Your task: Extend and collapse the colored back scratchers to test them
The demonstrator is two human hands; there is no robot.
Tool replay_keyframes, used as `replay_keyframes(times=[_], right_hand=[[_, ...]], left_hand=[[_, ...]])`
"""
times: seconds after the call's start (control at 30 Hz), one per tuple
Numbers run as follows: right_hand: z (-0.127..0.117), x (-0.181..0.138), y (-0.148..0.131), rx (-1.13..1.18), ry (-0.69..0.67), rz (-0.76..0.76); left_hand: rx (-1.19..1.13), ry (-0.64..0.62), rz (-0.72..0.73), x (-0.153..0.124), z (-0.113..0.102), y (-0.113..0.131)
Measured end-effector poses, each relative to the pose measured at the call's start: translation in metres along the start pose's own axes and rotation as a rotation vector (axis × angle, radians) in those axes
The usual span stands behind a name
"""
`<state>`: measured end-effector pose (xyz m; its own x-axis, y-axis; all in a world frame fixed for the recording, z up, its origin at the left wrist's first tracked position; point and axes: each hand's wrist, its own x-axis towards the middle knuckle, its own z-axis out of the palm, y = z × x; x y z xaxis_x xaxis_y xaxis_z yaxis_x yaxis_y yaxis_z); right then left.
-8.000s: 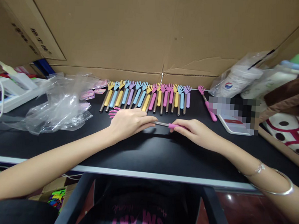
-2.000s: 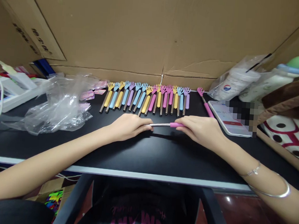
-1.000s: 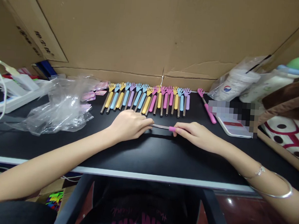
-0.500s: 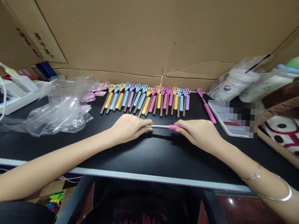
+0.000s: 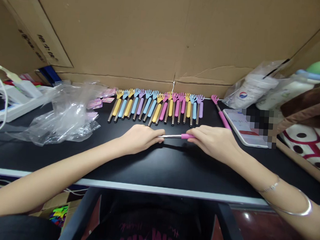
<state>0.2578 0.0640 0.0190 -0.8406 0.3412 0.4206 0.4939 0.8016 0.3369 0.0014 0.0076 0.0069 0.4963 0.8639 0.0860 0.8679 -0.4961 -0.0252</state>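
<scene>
I hold a pink telescopic back scratcher (image 5: 175,136) level over the black table (image 5: 156,167). My left hand (image 5: 141,138) is closed over its claw end, which is hidden in the palm. My right hand (image 5: 216,140) grips its pink handle. A short stretch of bare metal shaft shows between the hands. Just behind them lies a row of several scratchers (image 5: 157,106) with yellow, blue, purple and pink handles, claws pointing to the cardboard wall. One more pink scratcher (image 5: 220,114) lies apart at the right of the row.
Crumpled clear plastic bags (image 5: 64,115) lie at the left, with a white power strip (image 5: 10,104) beyond them. A phone (image 5: 243,130) lies at the right, near a bagged paper cup (image 5: 254,86). Cardboard (image 5: 166,36) walls the back.
The shaft between my hands has gone from long to short and back to slightly longer over the last two seconds. The hands stay in the same place on the table.
</scene>
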Motion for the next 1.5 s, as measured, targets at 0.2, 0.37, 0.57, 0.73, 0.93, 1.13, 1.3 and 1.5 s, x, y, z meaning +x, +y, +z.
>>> replay_keyframes(times=[0.2, 0.37, 0.57, 0.73, 0.93, 1.13, 1.3, 1.5], right_hand=[[0.004, 0.000, -0.001, -0.004, 0.026, 0.037], [0.008, 0.000, -0.001, 0.031, 0.019, 0.090], [0.010, -0.001, 0.000, 0.203, -0.106, 0.163], [0.009, 0.001, 0.004, 0.406, -0.286, 0.244], [0.009, 0.002, 0.006, 0.517, -0.334, 0.239], [0.011, -0.001, 0.007, 0.318, -0.217, 0.188], [0.009, -0.001, 0.007, 0.289, -0.174, 0.153], [0.007, -0.001, 0.012, 0.262, -0.143, 0.178]], left_hand=[[0.205, 0.141, -0.034, 0.000, 0.003, 0.001], [0.261, 0.258, -0.056, 0.002, 0.006, 0.002], [0.280, 0.415, 0.009, 0.003, 0.008, -0.002], [0.322, 0.501, 0.060, 0.001, 0.006, -0.001], [0.371, 0.572, 0.127, -0.001, 0.000, 0.001], [0.341, 0.522, 0.088, 0.000, 0.000, 0.000], [0.262, 0.406, 0.042, 0.001, 0.002, -0.008], [0.245, 0.348, 0.024, 0.000, -0.006, -0.019]])
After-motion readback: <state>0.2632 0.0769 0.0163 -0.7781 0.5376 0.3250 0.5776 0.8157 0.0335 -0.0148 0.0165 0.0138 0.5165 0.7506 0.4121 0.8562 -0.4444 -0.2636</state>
